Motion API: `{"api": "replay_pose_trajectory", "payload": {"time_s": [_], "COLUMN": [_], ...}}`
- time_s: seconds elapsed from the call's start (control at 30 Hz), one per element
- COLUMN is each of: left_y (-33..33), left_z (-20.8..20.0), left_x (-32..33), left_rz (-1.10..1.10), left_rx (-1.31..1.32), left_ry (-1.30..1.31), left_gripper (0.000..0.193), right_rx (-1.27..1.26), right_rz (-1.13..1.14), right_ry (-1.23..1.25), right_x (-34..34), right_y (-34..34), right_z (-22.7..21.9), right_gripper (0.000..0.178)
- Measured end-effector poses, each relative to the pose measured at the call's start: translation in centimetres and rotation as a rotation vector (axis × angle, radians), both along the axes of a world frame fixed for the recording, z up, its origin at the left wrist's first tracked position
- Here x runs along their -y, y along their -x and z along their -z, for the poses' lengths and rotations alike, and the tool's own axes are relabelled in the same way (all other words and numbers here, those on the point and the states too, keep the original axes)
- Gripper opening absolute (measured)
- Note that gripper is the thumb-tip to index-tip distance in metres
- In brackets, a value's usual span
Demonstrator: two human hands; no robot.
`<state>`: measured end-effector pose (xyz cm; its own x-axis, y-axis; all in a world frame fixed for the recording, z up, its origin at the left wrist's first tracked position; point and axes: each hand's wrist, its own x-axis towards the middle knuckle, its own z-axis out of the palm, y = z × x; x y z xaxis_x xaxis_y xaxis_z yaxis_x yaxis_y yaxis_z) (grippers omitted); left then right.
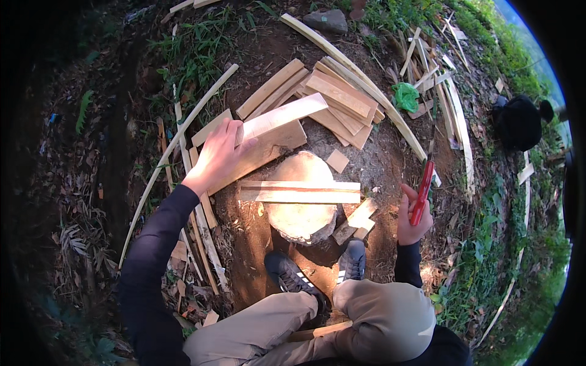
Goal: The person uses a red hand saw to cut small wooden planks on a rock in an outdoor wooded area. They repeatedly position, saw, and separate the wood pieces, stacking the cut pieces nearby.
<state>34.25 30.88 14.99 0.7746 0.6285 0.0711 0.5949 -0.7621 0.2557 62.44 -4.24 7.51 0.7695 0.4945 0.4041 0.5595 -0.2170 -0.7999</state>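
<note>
My left hand [217, 155] grips the near end of a pale, sunlit board [284, 118], which lies slanted over a wider board [268, 146]. In my right hand [414, 218] is a red-handled tool [423, 192] with a thin, dark blade pointing up and away. The blade shows nearly edge-on, so I cannot tell whether it is a saw or a knife. Between my hands, a strip of wood [305, 193] with a dark streak lies across a round chopping block, a cut log [302, 222].
Beyond the block is a stack of boards [342, 100]. Offcuts [360, 219] lie right of it, near my shoes [293, 274]. Long curved wood strips [183, 137] flank the area. A green plastic bag [405, 97] and a black bag [519, 122] sit at the right.
</note>
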Motion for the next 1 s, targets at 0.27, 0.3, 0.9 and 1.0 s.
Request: {"api": "replay_pose_trajectory", "payload": {"time_s": [0.27,0.3,0.9,1.0], "left_y": [-8.8,-10.8,-18.6,-14.8], "left_z": [8.7,10.0,6.7,0.7], "left_x": [-10.1,-10.6,-5.8,-0.6], "left_rz": [-0.269,-0.156,0.233,0.222], "left_rx": [-0.053,0.044,0.229,0.264], "left_ry": [-0.186,-0.206,0.01,0.134], "left_gripper": [0.061,0.063,0.055,0.057], "right_rx": [-0.148,-0.155,-0.257,-0.161], "right_rz": [0.012,0.007,0.022,-0.001], "right_ry": [-0.119,-0.123,-0.227,-0.085], "right_x": [-1.3,-1.1,0.3,0.9], "right_y": [-1.6,-2.0,-1.3,-1.1], "right_z": [4.5,4.9,0.7,-1.5], "right_gripper": [0.025,0.025,0.03,0.008]}}
